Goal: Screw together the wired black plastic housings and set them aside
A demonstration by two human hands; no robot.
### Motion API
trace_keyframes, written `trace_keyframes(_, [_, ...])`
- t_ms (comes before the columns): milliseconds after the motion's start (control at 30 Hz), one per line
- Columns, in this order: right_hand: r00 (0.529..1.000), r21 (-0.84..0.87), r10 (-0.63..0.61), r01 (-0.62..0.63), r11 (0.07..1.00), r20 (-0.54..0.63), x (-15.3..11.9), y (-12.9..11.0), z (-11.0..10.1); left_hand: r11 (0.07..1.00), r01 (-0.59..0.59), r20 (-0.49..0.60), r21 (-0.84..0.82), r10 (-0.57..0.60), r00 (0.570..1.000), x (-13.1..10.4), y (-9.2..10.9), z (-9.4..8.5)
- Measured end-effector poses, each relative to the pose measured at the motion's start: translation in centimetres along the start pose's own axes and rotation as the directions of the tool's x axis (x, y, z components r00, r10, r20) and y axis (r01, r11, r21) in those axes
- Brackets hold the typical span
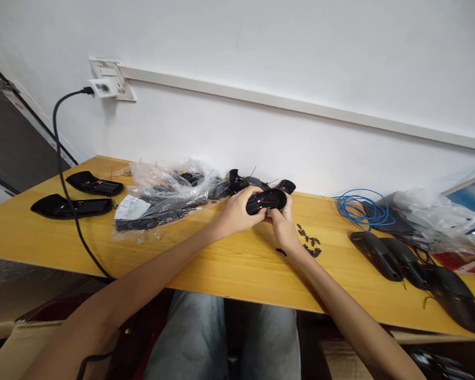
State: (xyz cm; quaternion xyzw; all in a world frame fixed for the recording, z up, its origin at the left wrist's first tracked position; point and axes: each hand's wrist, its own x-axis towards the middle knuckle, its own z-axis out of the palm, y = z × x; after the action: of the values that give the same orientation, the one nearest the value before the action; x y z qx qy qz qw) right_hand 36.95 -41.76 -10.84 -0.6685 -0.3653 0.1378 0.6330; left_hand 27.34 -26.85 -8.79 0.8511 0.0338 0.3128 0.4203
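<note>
- Your left hand (243, 210) and right hand (282, 221) both grip a glossy black curved plastic shell (266, 202) — it sits between them.
- Small dark pieces (312, 247) lie beside your right hand, on the smooth yellow wooden surface (229, 264).

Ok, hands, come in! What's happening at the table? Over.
Left hand and right hand: both on black shell, held up. Small dark pieces scattered beside right hand. Plastic bag farther left. Over.

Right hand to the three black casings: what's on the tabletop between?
Small black pieces lie scattered near the right hand, then bare wooden tabletop up to the black casings; seen in the head view.
</note>
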Motion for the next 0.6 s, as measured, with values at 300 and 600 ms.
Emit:
trace_keyframes(300, [0.985, 0.105, 0.027, -0.045, 0.993, 0.169, -0.7, -1.2, -1.3, 0.927, -0.251, 0.0, 0.277, 0.262, 0.965, -1.3, -0.8, -1.1])
trace_keyframes(600, [0.966, -0.081, -0.179, 0.197, 0.977, 0.184, -0.4, -2.6, -1.7, 0.967, -0.219, -0.026, 0.13, 0.224, 0.974, -1.0, -0.2, -1.2])
